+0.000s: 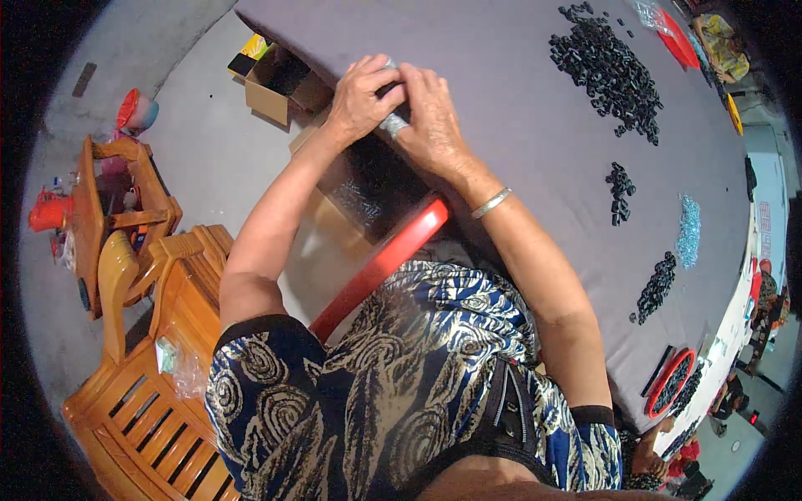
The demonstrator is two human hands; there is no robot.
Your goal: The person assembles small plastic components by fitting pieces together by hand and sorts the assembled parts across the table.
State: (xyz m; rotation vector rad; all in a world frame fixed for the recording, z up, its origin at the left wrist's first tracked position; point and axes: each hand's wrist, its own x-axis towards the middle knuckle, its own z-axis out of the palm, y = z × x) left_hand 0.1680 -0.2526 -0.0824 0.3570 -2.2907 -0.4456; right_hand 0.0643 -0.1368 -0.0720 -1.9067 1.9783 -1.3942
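My left hand (365, 98) and my right hand (430, 125) meet at the edge of the grey-covered table (510, 125), fingers curled and close together. Silvery grey material (393, 125) shows by the right thumb, with another bit near the left fingertips. Whether it is wrapped on the fingers or held in them I cannot tell. Anything small inside the grip is hidden. Below the hands, beside the table, is an open cardboard box (341, 224) with dark and shiny small pieces in it.
A large pile of small black parts (606, 75) lies far right, with smaller black heaps (656, 288) and a light-blue heap (688, 230) nearer. A red-rimmed tray (671, 382) holds more. Leftward are another carton (271, 92), a wooden chair (159, 401) and a red stool edge (384, 259).
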